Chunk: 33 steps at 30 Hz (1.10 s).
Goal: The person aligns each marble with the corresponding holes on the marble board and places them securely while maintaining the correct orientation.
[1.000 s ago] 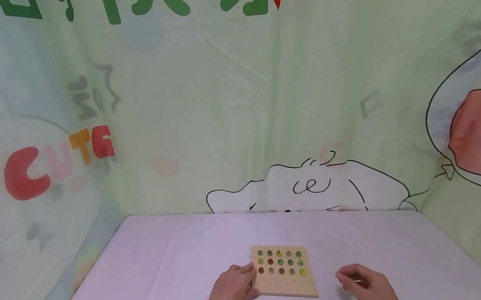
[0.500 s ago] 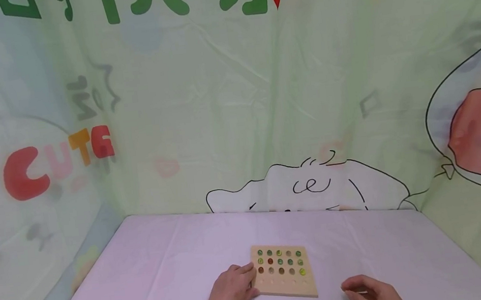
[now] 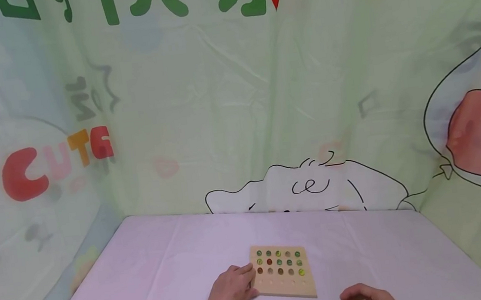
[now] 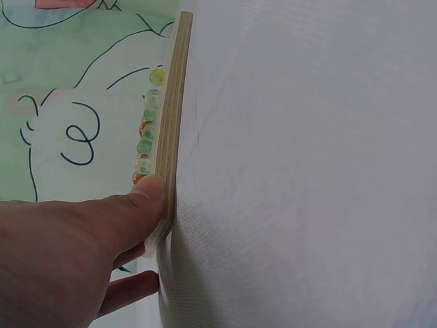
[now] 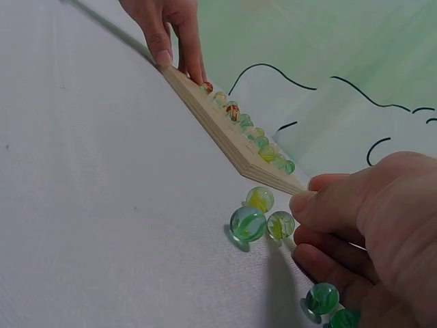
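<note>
A square wooden board lies on the table, with glass marbles in its three far rows and bare hollows along its near row. My left hand grips its left side, the thumb at the near corner in the left wrist view. To the right of the board, my right hand hovers low over loose marbles, fingers bent, nothing visible between them. In the right wrist view its thumb tip is right beside a yellow-streaked marble. Touching that one are a green-streaked marble and another yellow one.
Green marbles lie under the right hand's lower fingers, partly hidden. A pale cloth covers the table. Printed curtains stand behind it and on both sides.
My right hand has come down toward the near edge and then slightly left, now partly covering a loose marble. The left hand and the board have stayed in place.
</note>
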{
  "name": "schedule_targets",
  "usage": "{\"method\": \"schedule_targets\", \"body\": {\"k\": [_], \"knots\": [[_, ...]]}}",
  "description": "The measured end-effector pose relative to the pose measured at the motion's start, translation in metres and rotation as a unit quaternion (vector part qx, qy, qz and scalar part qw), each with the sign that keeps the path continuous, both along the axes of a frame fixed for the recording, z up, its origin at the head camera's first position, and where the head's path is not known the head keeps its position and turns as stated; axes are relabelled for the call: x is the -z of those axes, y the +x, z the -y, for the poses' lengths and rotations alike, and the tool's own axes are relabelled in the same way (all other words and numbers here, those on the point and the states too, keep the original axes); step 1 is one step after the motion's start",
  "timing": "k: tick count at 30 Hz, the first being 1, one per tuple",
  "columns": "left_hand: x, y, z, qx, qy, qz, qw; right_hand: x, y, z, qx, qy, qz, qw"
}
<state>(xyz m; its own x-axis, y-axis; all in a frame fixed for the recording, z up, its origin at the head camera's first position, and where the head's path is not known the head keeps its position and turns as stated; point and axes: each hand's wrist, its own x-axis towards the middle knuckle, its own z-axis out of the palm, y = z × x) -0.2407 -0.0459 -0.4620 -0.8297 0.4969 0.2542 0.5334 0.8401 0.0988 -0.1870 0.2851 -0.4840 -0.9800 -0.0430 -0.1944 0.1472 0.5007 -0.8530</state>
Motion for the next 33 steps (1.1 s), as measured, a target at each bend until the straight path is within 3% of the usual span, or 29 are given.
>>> {"method": "schedule_targets", "body": {"k": [5,12,20,33], "knots": [[0.0,0.0,0.0,0.0,-0.001,-0.003,1.0,-0.009,0.005,0.003,-0.052,0.007,-0.03,0.9982],[0.0,-0.001,0.001,0.004,0.005,0.001,1.0,-0.009,0.006,0.008,-0.045,0.045,-0.034,0.9974],[0.0,-0.001,0.0,0.001,-0.003,0.01,0.9999,-0.009,0.006,0.007,-0.06,0.0,-0.009,0.9982],[0.001,-0.001,-0.001,0.0,-0.006,0.002,1.0,0.004,-0.001,0.003,-0.008,0.013,0.002,0.9999]]}}
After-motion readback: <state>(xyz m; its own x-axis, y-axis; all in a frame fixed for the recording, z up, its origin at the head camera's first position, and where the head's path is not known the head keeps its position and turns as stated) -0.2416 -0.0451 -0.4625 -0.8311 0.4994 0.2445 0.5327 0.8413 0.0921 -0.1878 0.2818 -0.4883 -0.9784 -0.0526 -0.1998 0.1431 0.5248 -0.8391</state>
